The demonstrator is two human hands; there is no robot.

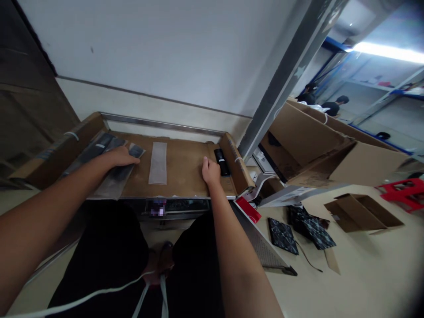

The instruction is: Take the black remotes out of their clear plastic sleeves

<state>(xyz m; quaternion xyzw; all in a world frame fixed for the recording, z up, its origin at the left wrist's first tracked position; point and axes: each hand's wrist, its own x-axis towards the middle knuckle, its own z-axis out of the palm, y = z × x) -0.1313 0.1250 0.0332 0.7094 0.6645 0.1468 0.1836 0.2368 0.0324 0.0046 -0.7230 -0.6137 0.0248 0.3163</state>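
No text is legible; the pale label [222, 160] on the black object [224, 168] is too small.

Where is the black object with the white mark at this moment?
In the head view, the black object lies at the right end of the tabletop, between the right hand and the cardboard wall.

Dim L, glary tube [389, 52] upper R
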